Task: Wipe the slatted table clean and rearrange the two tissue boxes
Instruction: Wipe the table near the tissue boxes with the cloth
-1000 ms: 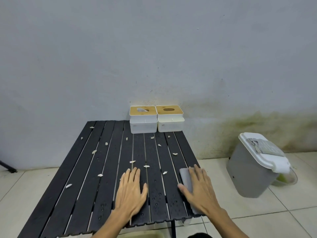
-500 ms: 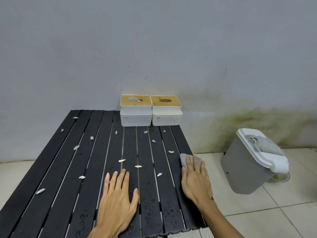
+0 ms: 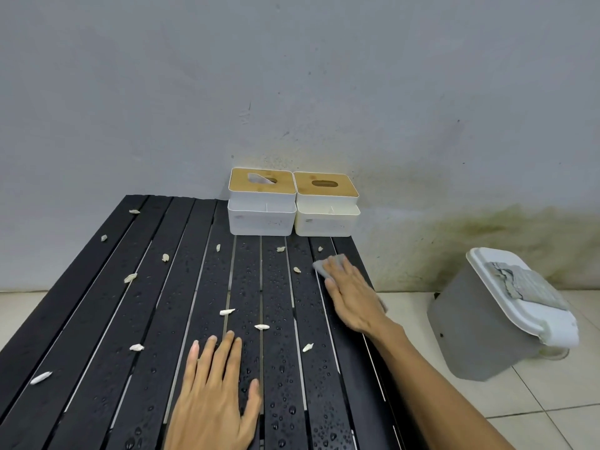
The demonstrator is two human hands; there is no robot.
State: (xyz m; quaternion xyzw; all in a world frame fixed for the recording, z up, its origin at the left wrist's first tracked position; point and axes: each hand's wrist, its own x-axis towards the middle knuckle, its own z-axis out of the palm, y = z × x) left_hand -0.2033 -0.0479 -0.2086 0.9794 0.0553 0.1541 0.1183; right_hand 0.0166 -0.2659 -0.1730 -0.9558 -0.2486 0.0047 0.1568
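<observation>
The black slatted table [image 3: 97, 319] is wet with droplets and strewn with several pale scraps [image 3: 227, 311]. Two white tissue boxes with wooden lids stand side by side at its far edge against the wall: the left box [image 3: 262, 203] shows a tissue in its slot, the right box [image 3: 327, 204] does not. My right hand [image 3: 352, 289] presses flat on a grey cloth [image 3: 321, 267] on the right-hand slats, a little in front of the right box. My left hand [image 3: 216, 394] rests flat, fingers straight, on the near middle slats.
A grey bin with a white lid [image 3: 493, 323] stands on the tiled floor right of the table, a grey rag [image 3: 522, 284] draped on its lid. A stained wall [image 3: 292, 92] runs directly behind the table.
My right hand has slid the cloth along the right slats away from me, toward the tissue boxes. My left hand has stayed flat near the front. The view has shifted closer.
</observation>
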